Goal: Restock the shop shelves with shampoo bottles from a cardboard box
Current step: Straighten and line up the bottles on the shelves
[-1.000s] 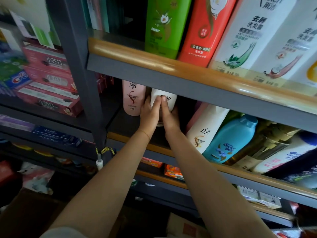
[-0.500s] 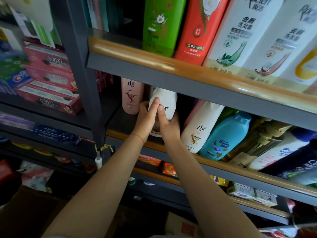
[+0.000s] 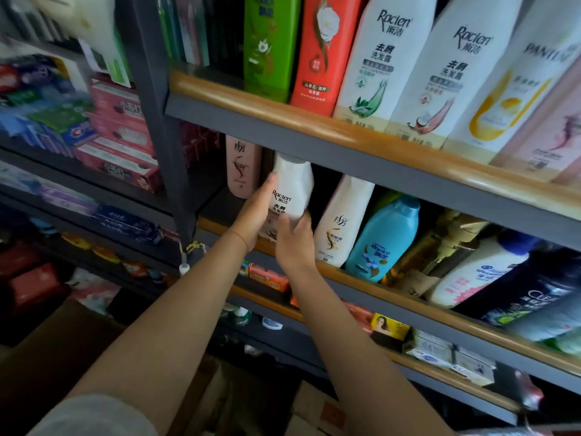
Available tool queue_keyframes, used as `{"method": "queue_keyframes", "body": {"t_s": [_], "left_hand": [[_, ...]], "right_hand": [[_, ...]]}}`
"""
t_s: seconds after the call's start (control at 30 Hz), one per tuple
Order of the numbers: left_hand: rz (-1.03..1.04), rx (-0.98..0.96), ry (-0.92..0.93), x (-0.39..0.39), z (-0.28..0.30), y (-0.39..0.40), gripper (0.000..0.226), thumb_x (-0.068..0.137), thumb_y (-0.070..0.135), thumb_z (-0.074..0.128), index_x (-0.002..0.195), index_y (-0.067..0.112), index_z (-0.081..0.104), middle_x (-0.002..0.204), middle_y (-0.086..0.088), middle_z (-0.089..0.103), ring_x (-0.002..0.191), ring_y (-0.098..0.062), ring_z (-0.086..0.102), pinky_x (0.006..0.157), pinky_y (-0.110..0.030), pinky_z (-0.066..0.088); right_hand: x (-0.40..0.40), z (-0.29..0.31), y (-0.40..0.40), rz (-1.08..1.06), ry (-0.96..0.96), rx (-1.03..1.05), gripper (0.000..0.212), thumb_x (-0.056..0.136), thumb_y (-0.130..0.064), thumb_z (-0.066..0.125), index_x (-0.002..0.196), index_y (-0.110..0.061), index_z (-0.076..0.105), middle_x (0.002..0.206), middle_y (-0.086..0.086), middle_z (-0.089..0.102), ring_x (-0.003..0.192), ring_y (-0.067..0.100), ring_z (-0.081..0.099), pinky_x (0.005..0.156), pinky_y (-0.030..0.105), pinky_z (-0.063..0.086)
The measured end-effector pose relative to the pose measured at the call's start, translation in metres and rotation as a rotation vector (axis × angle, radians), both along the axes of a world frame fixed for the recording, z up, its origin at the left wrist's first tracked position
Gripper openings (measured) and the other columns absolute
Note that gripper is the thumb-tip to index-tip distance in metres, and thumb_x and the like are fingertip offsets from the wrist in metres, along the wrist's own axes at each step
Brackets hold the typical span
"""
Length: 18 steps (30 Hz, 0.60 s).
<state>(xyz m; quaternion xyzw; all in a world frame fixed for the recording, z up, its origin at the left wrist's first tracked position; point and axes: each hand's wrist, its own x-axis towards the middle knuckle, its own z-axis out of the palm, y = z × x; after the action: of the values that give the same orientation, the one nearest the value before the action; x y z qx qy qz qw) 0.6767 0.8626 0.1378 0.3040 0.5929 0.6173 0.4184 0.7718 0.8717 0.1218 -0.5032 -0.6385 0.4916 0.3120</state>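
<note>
One white shampoo bottle [image 3: 292, 187] mid-placement, held by left hand [image 3: 256, 210] and right hand [image 3: 294, 240], base near the middle shelf [image 3: 408, 297] lip, between pink bottle [image 3: 242, 166] and cream bottle [image 3: 342, 221]. Not yet seated. Cardboard box [image 3: 314, 410] below, contents hidden; remaining stock unclear.

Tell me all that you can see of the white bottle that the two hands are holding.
The white bottle looks like smooth plastic, with a grey cap at its top and dark "Raclen" lettering with Chinese characters on its front. It is tilted, its top just under the shelf above. It sits on the middle shelf, between a pink bottle and a cream bottle. The left hand holds its left side; the right hand grips its lower part.
</note>
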Motion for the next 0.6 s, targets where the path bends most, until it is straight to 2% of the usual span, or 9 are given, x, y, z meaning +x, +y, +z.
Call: {"method": "queue_keyframes", "body": {"t_s": [0.1,0.2,0.27,0.33,0.43,0.5,0.57,0.6], "left_hand": [[0.013,-0.007,0.0,0.005,0.003,-0.002,0.063,0.087,0.076,0.04,0.131,0.034,0.057,0.122,0.007,0.068,0.118,-0.011,0.061,0.109,-0.041,0.044],[-0.01,-0.032,-0.025,0.008,0.001,-0.006,0.085,0.071,0.084,0.044,0.136,0.03,0.058,0.121,0.005,0.071,0.114,-0.013,0.065,0.101,-0.038,0.049],[-0.025,-0.034,-0.037,0.008,0.0,-0.007,0.076,0.08,0.081,0.04,0.131,0.029,0.061,0.115,0.004,0.073,0.109,-0.013,0.067,0.095,-0.036,0.051],[-0.031,-0.028,-0.072,0.008,0.0,-0.005,0.057,0.096,0.07,0.031,0.119,0.03,0.065,0.106,0.005,0.074,0.102,-0.012,0.069,0.088,-0.032,0.052],[-0.043,-0.042,-0.145,0.007,-0.002,0.0,0.054,0.098,0.067,0.028,0.109,0.032,0.067,0.107,-0.001,0.075,0.102,-0.018,0.069,0.091,-0.035,0.053],[-0.047,-0.048,-0.161,0.007,-0.003,0.002,0.056,0.098,0.066,0.029,0.116,0.029,0.066,0.109,-0.003,0.074,0.101,-0.019,0.069,0.089,-0.036,0.053],[-0.06,-0.037,-0.164,0.011,-0.003,0.003,0.055,0.1,0.063,0.028,0.12,0.027,0.064,0.104,-0.001,0.074,0.095,-0.015,0.069,0.079,-0.031,0.052],[-0.071,-0.032,-0.163,0.012,-0.004,0.005,0.054,0.101,0.062,0.027,0.121,0.027,0.063,0.102,0.0,0.074,0.093,-0.014,0.069,0.075,-0.029,0.051]], "right_hand": [[0.003,0.0,-0.005,0.019,-0.043,0.016,0.046,0.097,-0.03,0.048,0.139,-0.015,0.036,0.137,0.009,0.052,0.122,0.029,0.054,0.103,0.048,0.046],[0.011,0.0,-0.013,0.032,-0.039,0.047,0.034,0.095,-0.014,0.049,0.128,-0.01,0.04,0.132,0.008,0.051,0.114,0.026,0.056,0.087,0.033,0.048],[0.017,-0.004,-0.022,0.019,-0.039,0.081,0.033,0.092,-0.009,0.049,0.125,-0.009,0.043,0.127,0.008,0.052,0.111,0.023,0.054,0.082,0.028,0.043],[0.021,-0.009,-0.032,-0.003,-0.028,0.109,0.041,0.089,-0.007,0.05,0.13,-0.01,0.045,0.128,0.007,0.051,0.113,0.022,0.052,0.087,0.029,0.044],[0.023,-0.013,-0.041,-0.047,-0.053,0.12,0.055,0.091,-0.009,0.052,0.144,-0.013,0.039,0.138,0.004,0.044,0.114,0.019,0.053,0.093,0.028,0.049],[0.025,-0.012,-0.043,-0.09,-0.06,0.141,0.055,0.093,-0.009,0.053,0.146,-0.012,0.037,0.14,0.002,0.042,0.114,0.017,0.054,0.087,0.02,0.049],[0.026,-0.012,-0.044,-0.149,-0.037,0.171,0.049,0.092,-0.007,0.054,0.139,-0.013,0.042,0.136,0.002,0.047,0.108,0.015,0.056,0.076,0.011,0.049],[0.025,-0.012,-0.044,-0.179,-0.002,0.183,0.044,0.091,-0.006,0.054,0.132,-0.016,0.044,0.132,0.004,0.05,0.105,0.016,0.058,0.074,0.013,0.052]]}}
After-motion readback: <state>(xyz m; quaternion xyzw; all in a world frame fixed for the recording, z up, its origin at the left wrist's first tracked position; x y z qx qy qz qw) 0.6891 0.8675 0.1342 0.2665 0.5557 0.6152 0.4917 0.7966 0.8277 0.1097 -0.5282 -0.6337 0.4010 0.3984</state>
